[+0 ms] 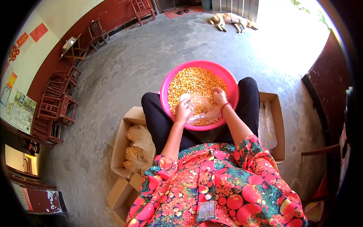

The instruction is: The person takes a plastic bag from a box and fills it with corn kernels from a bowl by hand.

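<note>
A pink basin (164,99) full of yellow corn kernels (196,77) rests between my knees. Over the kernels I hold a clear plastic bag (202,108), its sheet stretched between my hands. My left hand (184,109) is closed on the bag's left side. On the other side, my right hand (219,97), with a red band at the wrist, has its fingers closed at the bag's edge. Some kernels show through the plastic; whether they lie in the bag or beneath it I cannot tell.
By my left leg stands a cardboard box (118,142) with filled bags (140,145). Another box (279,128) at my right holds clear plastic bags (267,126). A dog (231,20) lies near the bright doorway. Wooden chairs (56,94) line the left wall.
</note>
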Demonstrator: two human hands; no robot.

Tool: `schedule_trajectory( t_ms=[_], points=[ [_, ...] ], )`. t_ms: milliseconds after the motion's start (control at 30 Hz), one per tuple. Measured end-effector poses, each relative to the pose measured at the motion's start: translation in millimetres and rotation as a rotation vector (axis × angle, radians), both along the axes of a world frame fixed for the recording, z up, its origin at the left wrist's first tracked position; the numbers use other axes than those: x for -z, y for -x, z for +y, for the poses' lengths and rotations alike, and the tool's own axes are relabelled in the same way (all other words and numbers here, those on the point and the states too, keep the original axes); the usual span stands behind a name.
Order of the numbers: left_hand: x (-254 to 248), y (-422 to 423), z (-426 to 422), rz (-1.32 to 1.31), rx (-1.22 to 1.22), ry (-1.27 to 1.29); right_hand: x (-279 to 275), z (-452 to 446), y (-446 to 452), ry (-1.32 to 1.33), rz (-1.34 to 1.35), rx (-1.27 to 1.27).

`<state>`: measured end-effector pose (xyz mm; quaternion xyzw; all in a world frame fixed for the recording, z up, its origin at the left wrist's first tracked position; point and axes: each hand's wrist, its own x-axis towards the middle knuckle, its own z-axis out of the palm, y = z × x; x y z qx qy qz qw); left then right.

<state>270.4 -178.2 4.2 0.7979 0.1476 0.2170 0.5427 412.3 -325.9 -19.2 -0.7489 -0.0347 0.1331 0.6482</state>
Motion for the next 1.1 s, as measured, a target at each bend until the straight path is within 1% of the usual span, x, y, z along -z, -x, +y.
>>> schedule_trajectory(
  t_ms=[67,100,133,200,267,333,433,567,633,667,733,767,800,867,900,967,1000,1067,1100],
  points=[
    [3,-1,1,-0.018,-0.005,-0.018,18,4,4,0.657,-0.48,-0.117],
    [2,-1,1,-0.008,-0.001,0.004,1,3,16,0.681,-0.337,-0.203],
    [2,-1,1,0.001,0.004,0.025,-15,3,26,0.681,-0.337,-0.203],
    [-5,1,-2,0.015,0.005,0.029,-35,3,40,0.789,-0.325,-0.289],
    [-9,2,-4,0.028,0.007,0.035,-25,2,31,0.79,-0.355,-0.31],
    [-7,2,-3,0.031,0.021,0.02,-25,2,27,0.84,-0.272,-0.452],
    [-7,2,-2,0.036,0.066,0.028,-20,3,26,0.839,-0.33,-0.433],
    [-14,6,-7,0.018,0.072,0.009,-15,2,20,0.802,-0.322,-0.39],
    [-13,5,-6,0.038,0.073,0.052,-13,3,14,0.391,-0.047,-0.28],
    [-12,5,-6,0.037,0.072,0.052,-11,2,12,0.39,-0.048,-0.281],
    [-12,5,-6,0.054,0.059,0.042,-36,-2,19,-0.289,0.339,-0.152],
    [-12,5,-6,0.054,0.059,0.043,-48,-6,23,-0.448,0.364,-0.167],
    [-12,5,-5,0.053,0.049,0.027,-47,-7,20,-0.447,0.365,-0.167],
    [-12,4,-5,0.052,0.039,0.011,-42,-9,14,-0.57,0.499,-0.269],
    [-10,4,-4,0.05,0.039,0.001,-43,-8,15,-0.57,0.499,-0.269],
    [-5,2,-3,0.049,0.039,-0.009,-47,-6,17,-0.634,0.511,-0.53],
    [-3,1,-2,0.024,0.046,-0.035,-55,-7,22,-0.635,0.51,-0.53],
    [-3,1,-2,-0.001,0.053,-0.062,-77,-10,36,-0.597,0.514,-0.733],
    [-4,0,-3,0.029,0.057,-0.033,-76,-10,36,-0.604,0.509,-0.814]
  ],
)
